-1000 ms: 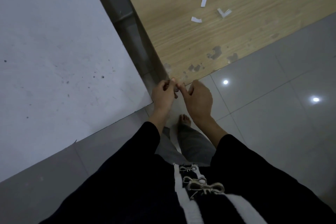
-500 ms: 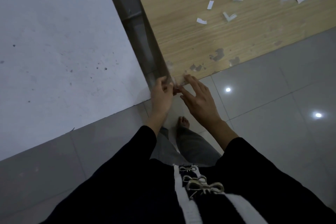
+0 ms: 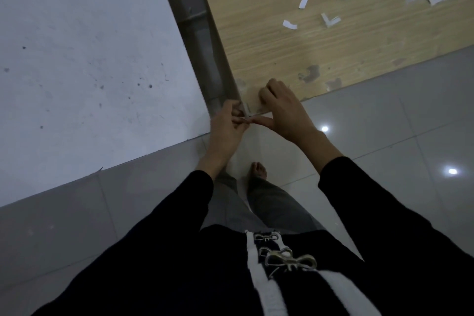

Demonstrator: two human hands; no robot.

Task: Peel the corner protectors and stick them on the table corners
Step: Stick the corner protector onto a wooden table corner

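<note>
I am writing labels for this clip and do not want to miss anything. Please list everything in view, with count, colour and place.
table: one, light wood, worn patches, upper right
loose corner protectors: at least four, white, L-shaped, far on the table
backing strips: two, white, among them
corner protector: one, pale, near table corner, mostly hidden
board: one, white, speckled, left
rail: one, grey, between board and table
floor: grey glossy tiles, lower right
sleeves: two, black, bottom
foot: one, bare, on the floor
left hand: one, pinches the corner protector
right hand: one, thumb at that corner, fingers bent on the table
</note>
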